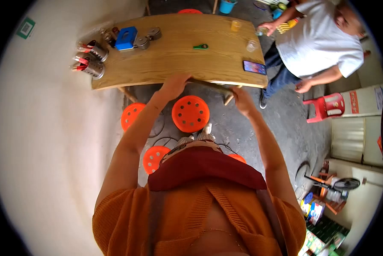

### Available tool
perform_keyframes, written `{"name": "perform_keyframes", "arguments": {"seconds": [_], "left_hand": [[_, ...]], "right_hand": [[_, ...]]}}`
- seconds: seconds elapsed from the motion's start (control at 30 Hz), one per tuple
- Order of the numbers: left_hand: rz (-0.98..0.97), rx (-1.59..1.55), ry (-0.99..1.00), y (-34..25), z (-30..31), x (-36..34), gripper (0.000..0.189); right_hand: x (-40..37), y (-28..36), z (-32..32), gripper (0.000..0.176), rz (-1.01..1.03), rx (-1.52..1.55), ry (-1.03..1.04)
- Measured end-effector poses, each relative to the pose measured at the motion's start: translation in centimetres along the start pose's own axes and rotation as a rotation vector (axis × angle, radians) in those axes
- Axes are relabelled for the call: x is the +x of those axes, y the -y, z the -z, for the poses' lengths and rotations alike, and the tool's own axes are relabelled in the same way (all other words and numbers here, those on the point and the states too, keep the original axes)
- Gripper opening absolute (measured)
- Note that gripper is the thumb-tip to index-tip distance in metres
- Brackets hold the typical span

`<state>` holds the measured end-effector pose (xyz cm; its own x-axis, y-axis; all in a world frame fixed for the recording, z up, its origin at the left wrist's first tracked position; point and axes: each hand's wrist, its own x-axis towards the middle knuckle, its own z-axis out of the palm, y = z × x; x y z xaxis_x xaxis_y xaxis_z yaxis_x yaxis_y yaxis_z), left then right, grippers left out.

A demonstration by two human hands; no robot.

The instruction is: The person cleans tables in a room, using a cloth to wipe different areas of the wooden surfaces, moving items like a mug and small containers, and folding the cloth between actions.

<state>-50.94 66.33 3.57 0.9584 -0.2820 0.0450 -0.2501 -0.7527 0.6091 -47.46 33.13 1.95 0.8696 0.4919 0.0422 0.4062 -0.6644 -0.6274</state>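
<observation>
Dark strip [211,85], near edge of worktop [166,59]: left hand [175,86], right hand [243,101] pinch opposite ends; even grip advisable.

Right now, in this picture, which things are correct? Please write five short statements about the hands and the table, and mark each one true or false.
1. The left hand and the right hand hold one long, dark strip. True.
2. The phone lies at the left end of the table. False: it lies at the right end.
3. The blue box is on the table, beside two metal pots. True.
4. The small green tool is in the left hand. False: it lies on the table.
5. The stool between the person's feet and the table is blue. False: it is orange, with holes in its seat.
</observation>
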Motion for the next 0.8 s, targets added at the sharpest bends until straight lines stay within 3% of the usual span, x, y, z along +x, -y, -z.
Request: {"name": "perform_keyframes", "arguments": {"seconds": [0.1,0.17,0.2,0.23,0.27,0.3,0.37,0.4,0.47,0.6,0.8], "left_hand": [[-0.006,0.2,-0.129,2.2,1.3,1.8,0.038],[-0.044,0.609,-0.006,4.7,-0.3,2.1,0.055],[-0.026,0.619,-0.003,5.6,-1.2,2.6,0.055],[0.133,0.604,0.151,6.2,-2.3,3.1,0.062],[0.289,0.576,0.305,6.7,-3.8,3.3,0.069],[0.303,0.581,0.304,7.8,-5.5,3.7,0.069],[0.43,0.291,0.118,9.3,-8.6,5.0,0.074],[0.453,0.287,0.113,9.1,-9.7,5.6,0.074],[0.549,0.361,0.028,8.5,-12.0,6.9,0.077],[0.69,0.416,-0.011,6.8,-13.8,7.3,0.077],[0.465,0.367,-0.109,9.8,-12.2,4.9,0.079]], "right_hand": [[7.1,0.4,-0.1,0.033,0.08,-0.074,-0.061],[10.4,-2.6,-2.7,0.038,0.207,-0.09,-0.02],[11.1,-3.3,-3.5,0.041,0.136,-0.253,0.104],[12.1,-4.3,-4.7,0.044,0.066,-0.418,0.227],[12.8,-7.1,-7.1,0.049,0.057,-0.323,0.281],[13.4,-7.7,-8.1,0.049,0.068,-0.316,0.284],[13.7,-8.0,-9.7,0.054,0.023,-0.224,0.212],[14.2,-8.0,-10.3,0.054,0.039,-0.221,0.229],[15.2,-7.7,-11.4,0.061,0.091,-0.204,0.051],[15.4,-8.5,-15.1,0.069,0.148,-0.345,-0.001],[14.5,-6.0,-16.8,0.079,0.072,-0.397,0.085]]}}
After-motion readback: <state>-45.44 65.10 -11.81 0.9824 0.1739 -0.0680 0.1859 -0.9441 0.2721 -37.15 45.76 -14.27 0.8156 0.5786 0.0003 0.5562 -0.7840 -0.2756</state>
